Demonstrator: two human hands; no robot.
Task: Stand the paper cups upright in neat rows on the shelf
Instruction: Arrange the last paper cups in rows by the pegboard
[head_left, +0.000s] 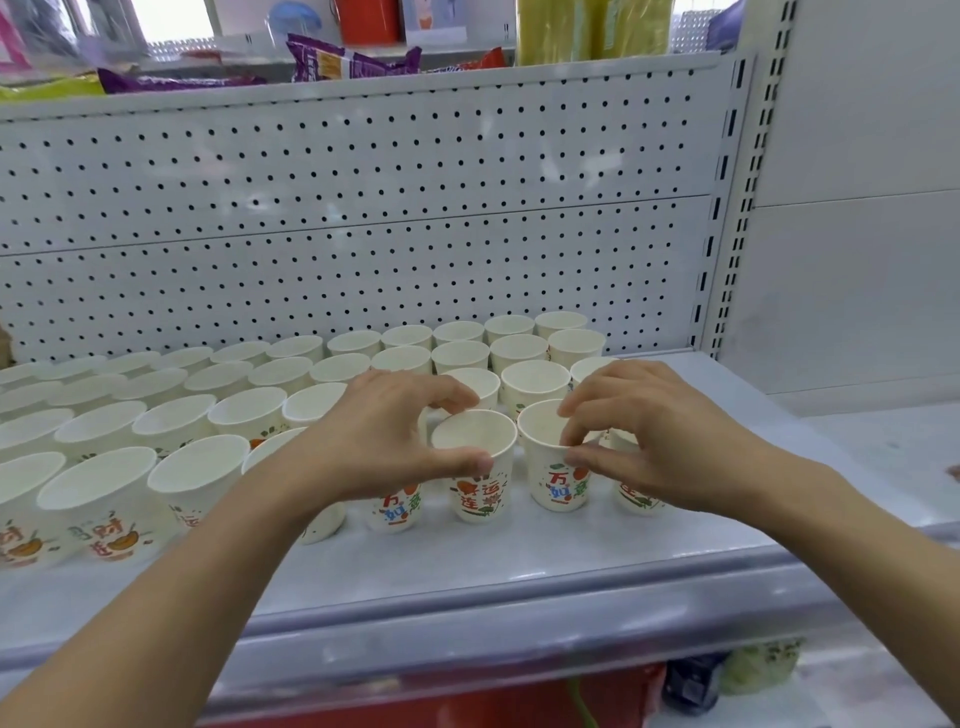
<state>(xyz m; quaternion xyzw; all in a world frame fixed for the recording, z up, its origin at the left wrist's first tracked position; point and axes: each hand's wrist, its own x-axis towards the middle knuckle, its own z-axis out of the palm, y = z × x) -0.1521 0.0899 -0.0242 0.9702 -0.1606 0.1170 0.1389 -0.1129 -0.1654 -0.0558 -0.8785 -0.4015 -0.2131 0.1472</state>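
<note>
I hold two cups at the front of the shelf (519, 561).
My left hand (395, 441) has its grip curled round the rim of one front cup (475, 467). My right hand (649, 431) pinches the rim of the next cup (550, 467), just beside it. Both stand upright, with rows of cups (249, 410) behind.

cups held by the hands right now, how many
2. The left hand grips one front-row cup by its rim; the right hand pinches the rim of the neighbouring cup just to its right. A third cup sits partly hidden under the right hand, contact unclear.
</note>
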